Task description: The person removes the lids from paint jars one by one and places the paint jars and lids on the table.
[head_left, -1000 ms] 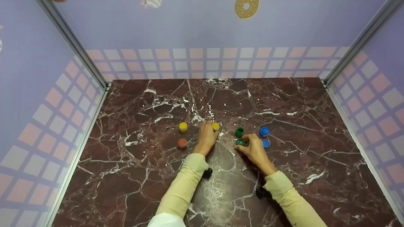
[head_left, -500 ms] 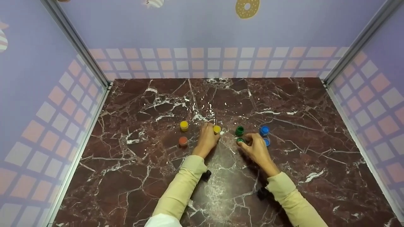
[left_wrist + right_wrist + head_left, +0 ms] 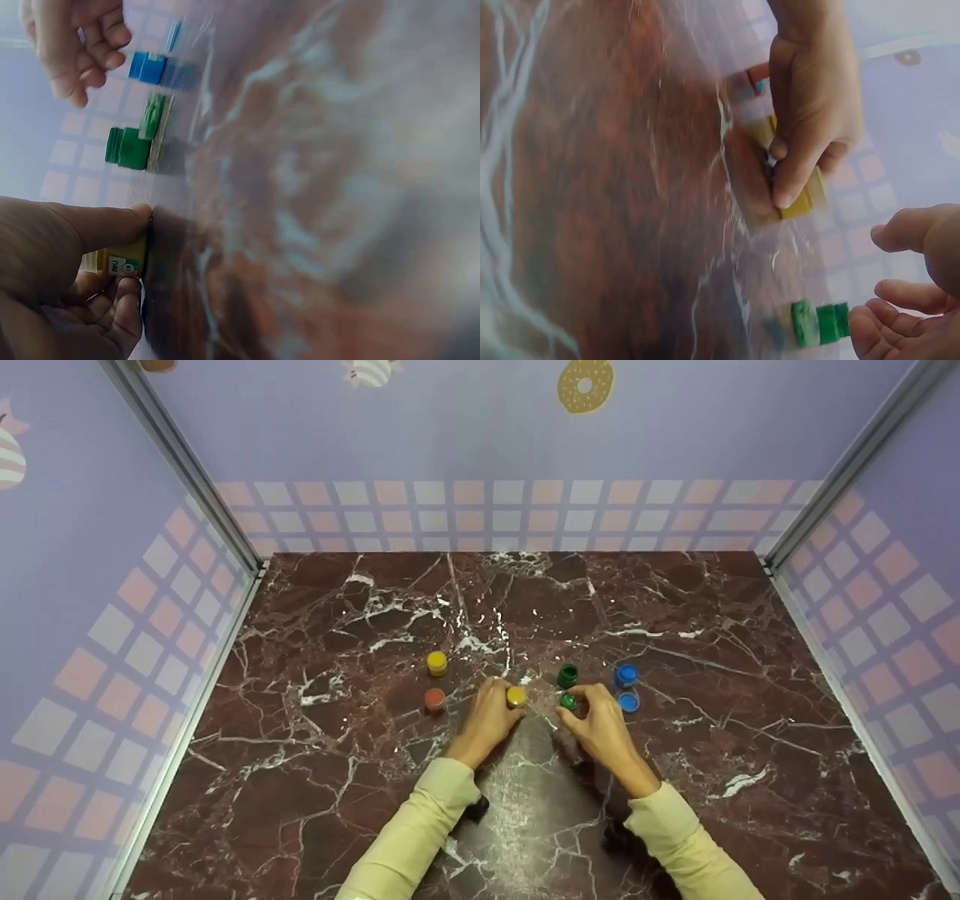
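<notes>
My left hand (image 3: 489, 718) grips a small yellow paint jar (image 3: 516, 697) upright on the table. In the left wrist view, thumb and fingers lie on either side of this labelled jar (image 3: 124, 259). Near a green lid (image 3: 568, 702) is my right hand (image 3: 602, 727), its thumb and fingers parted. The right wrist view shows those fingers (image 3: 904, 296) apart from the lid (image 3: 805, 324), with nothing between them. Just behind the lid stands an open green paint jar (image 3: 568, 675).
A blue paint jar (image 3: 625, 675) and blue lid (image 3: 628, 702) are at the right. On the left stand another yellow jar (image 3: 436, 663) and an orange-red jar (image 3: 434, 699). Patterned panels (image 3: 487, 514) border the marbled table (image 3: 315, 795).
My left hand has drawn the yellow jar back towards the person. My right hand stays by the green lid, its thumb now off to the lid's side.
</notes>
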Tool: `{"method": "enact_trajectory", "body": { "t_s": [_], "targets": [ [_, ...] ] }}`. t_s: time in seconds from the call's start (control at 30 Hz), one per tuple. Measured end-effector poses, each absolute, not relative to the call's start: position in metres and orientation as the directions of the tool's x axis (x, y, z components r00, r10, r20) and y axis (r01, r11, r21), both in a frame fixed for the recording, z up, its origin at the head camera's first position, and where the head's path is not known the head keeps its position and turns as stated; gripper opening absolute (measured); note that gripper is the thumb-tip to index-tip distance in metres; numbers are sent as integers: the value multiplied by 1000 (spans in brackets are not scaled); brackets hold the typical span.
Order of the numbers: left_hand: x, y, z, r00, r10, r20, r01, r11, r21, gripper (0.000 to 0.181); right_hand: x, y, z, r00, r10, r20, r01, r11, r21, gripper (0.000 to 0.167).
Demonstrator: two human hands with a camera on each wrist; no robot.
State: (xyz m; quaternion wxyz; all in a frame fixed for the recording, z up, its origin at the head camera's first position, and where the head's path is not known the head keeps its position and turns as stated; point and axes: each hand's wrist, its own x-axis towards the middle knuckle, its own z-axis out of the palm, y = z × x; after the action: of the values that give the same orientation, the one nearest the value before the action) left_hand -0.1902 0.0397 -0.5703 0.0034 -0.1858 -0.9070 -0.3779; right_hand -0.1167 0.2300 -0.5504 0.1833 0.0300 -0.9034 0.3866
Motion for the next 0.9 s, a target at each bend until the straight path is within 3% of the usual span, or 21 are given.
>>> {"method": "enact_trajectory", "body": {
  "t_s": [0.5,0.9],
  "targets": [
    [-142,31,-574,-866,459,199,458,567,684,33,-102,202,-545,-931,-56,360,-305,662,-684,22],
    [-122,29,-575,-834,516,194,509,586,630,27,-81,187,-548,-936,-134,326,-309,755,-578,28]
  ]
}}
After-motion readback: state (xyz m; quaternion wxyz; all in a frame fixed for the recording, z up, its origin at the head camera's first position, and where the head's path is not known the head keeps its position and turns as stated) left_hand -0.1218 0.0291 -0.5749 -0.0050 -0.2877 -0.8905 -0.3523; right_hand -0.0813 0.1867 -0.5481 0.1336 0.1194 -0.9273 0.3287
